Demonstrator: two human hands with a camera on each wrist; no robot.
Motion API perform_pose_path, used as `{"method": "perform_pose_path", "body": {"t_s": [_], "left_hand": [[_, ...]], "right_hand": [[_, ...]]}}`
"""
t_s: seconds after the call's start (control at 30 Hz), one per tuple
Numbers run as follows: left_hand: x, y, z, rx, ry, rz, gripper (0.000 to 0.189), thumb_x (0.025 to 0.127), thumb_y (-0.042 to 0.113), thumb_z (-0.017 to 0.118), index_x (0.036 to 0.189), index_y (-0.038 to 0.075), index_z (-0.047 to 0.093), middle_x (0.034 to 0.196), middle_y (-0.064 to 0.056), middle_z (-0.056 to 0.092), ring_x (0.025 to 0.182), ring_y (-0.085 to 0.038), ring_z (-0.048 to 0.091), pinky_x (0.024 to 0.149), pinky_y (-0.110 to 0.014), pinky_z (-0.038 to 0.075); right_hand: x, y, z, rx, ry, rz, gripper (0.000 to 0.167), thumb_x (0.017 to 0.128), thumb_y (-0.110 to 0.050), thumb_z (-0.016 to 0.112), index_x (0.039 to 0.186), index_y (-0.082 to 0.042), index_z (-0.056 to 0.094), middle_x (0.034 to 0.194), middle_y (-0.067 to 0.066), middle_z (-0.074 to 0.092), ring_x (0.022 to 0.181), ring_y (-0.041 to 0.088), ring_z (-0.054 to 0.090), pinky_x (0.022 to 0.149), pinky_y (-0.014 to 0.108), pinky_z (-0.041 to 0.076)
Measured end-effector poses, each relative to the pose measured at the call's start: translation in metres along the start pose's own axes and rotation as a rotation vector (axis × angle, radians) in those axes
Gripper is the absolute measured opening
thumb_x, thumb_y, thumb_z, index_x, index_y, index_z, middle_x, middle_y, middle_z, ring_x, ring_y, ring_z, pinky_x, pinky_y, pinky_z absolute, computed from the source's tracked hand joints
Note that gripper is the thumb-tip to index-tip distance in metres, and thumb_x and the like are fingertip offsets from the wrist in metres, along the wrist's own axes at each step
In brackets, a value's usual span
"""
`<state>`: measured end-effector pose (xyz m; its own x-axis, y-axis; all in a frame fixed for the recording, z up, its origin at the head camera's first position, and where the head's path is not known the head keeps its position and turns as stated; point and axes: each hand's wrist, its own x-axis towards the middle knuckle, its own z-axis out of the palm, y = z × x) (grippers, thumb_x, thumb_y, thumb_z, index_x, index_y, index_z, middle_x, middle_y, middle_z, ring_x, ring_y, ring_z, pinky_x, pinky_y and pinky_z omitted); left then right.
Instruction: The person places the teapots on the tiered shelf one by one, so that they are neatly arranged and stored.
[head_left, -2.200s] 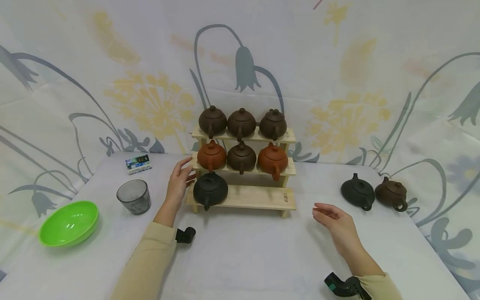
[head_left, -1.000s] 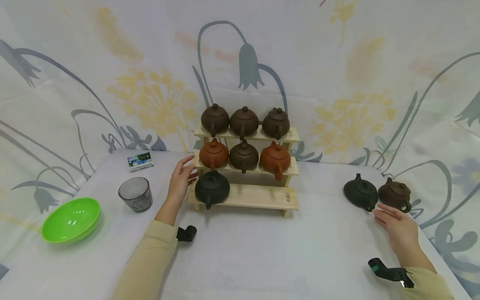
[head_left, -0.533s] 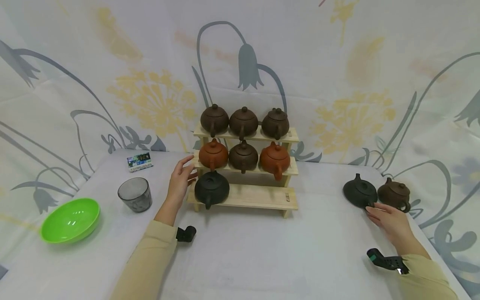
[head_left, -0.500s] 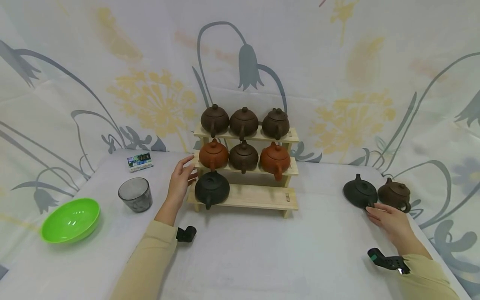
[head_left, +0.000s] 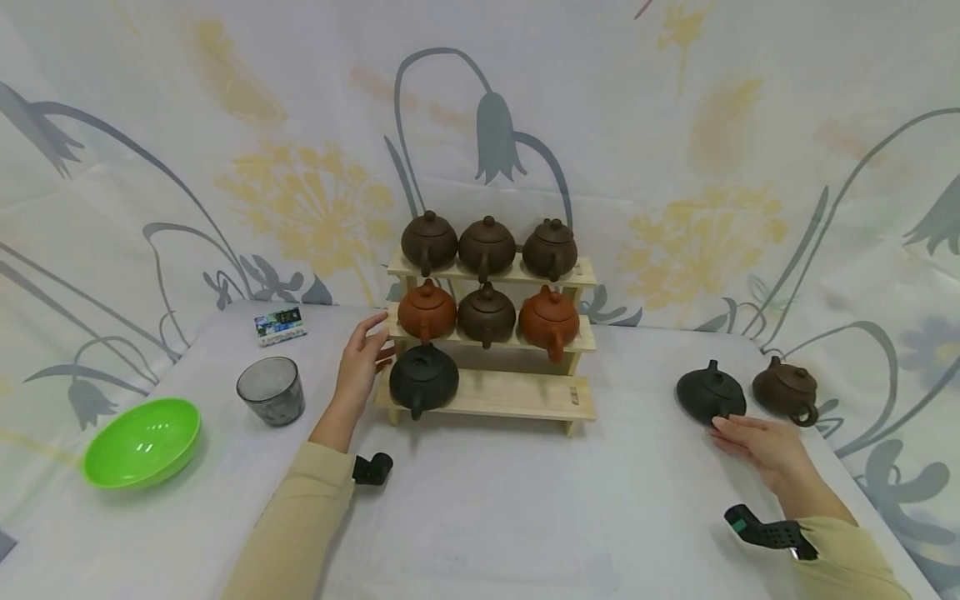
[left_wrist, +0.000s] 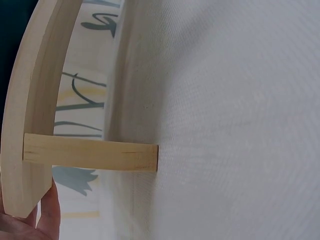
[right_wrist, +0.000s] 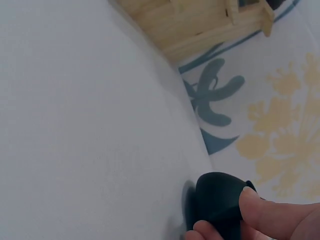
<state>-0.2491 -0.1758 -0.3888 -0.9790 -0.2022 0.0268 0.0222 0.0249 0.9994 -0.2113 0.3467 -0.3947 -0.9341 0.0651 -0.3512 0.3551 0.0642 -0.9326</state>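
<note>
In the head view, my right hand [head_left: 765,450] pinches the handle of a flat black teapot [head_left: 710,395] on the right side. The right wrist view shows my thumb against the dark teapot [right_wrist: 217,200], which sits close over the white cloth. My left hand [head_left: 358,373] is at the left end of a three-tier wooden stand [head_left: 517,393], holding a shelf end [left_wrist: 25,192] with fingers on both sides of it. A black teapot [head_left: 423,379] sits at the left of the bottom shelf. Brown teapots [head_left: 487,248] and reddish ones [head_left: 548,318] line the upper shelves.
A brown teapot [head_left: 784,390] stands just right of the black one. On the left are a green bowl [head_left: 142,443], a grey glass cup [head_left: 271,392] and a small printed box [head_left: 280,326]. A patterned cloth [head_left: 315,125] hangs behind the table.
My right hand moved right to the flat black teapot, took its handle and has shifted it slightly left and nearer. My left hand stayed at the stand.
</note>
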Motion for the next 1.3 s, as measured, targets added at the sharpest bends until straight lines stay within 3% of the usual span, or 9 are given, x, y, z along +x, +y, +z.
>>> {"method": "perform_pose_path", "body": {"t_s": [0.23, 0.5, 0.73, 0.97, 1.3], "left_hand": [[-0.001, 0.001, 0.001, 0.0, -0.003, -0.004, 0.041, 0.101, 0.026, 0.04, 0.141, 0.016, 0.039, 0.129, -0.016, 0.049, 0.11, -0.031, 0.052, 0.092, -0.037, 0.04], [-0.002, 0.003, 0.0, -0.002, -0.006, -0.026, 0.042, 0.101, 0.027, 0.038, 0.142, 0.017, 0.037, 0.133, -0.016, 0.046, 0.115, -0.033, 0.049, 0.098, -0.041, 0.036], [-0.002, 0.004, 0.001, -0.005, -0.006, -0.029, 0.042, 0.101, 0.027, 0.039, 0.143, 0.017, 0.037, 0.132, -0.016, 0.047, 0.115, -0.033, 0.049, 0.097, -0.04, 0.036], [-0.001, 0.004, 0.002, -0.003, -0.006, -0.032, 0.042, 0.101, 0.027, 0.039, 0.142, 0.018, 0.037, 0.131, -0.016, 0.047, 0.115, -0.033, 0.05, 0.097, -0.04, 0.036], [-0.001, 0.003, 0.002, -0.005, -0.005, -0.028, 0.042, 0.101, 0.027, 0.039, 0.142, 0.016, 0.037, 0.131, -0.016, 0.047, 0.113, -0.033, 0.05, 0.095, -0.038, 0.038]], "right_hand": [[-0.015, 0.001, 0.014, -0.024, -0.072, -0.021, 0.077, 0.087, -0.009, 0.066, 0.131, 0.027, 0.014, 0.083, -0.002, 0.063, 0.078, 0.012, 0.067, 0.077, 0.027, 0.051], [-0.033, -0.005, 0.04, -0.07, -0.115, -0.074, 0.058, 0.089, -0.007, 0.063, 0.125, 0.024, 0.03, 0.087, 0.0, 0.064, 0.081, 0.012, 0.067, 0.076, 0.024, 0.051], [-0.05, -0.013, 0.061, -0.237, -0.163, -0.126, 0.055, 0.092, -0.016, 0.061, 0.124, 0.022, 0.037, 0.099, 0.007, 0.066, 0.09, 0.012, 0.065, 0.079, 0.02, 0.048], [-0.064, -0.02, 0.077, -0.19, -0.251, -0.152, 0.03, 0.091, -0.013, 0.061, 0.108, 0.011, 0.054, 0.099, 0.009, 0.066, 0.091, 0.016, 0.065, 0.081, 0.021, 0.047], [-0.075, -0.024, 0.103, -0.147, -0.4, -0.205, 0.025, 0.09, -0.009, 0.061, 0.104, 0.012, 0.057, 0.097, 0.01, 0.066, 0.09, 0.017, 0.065, 0.081, 0.025, 0.049]]}}
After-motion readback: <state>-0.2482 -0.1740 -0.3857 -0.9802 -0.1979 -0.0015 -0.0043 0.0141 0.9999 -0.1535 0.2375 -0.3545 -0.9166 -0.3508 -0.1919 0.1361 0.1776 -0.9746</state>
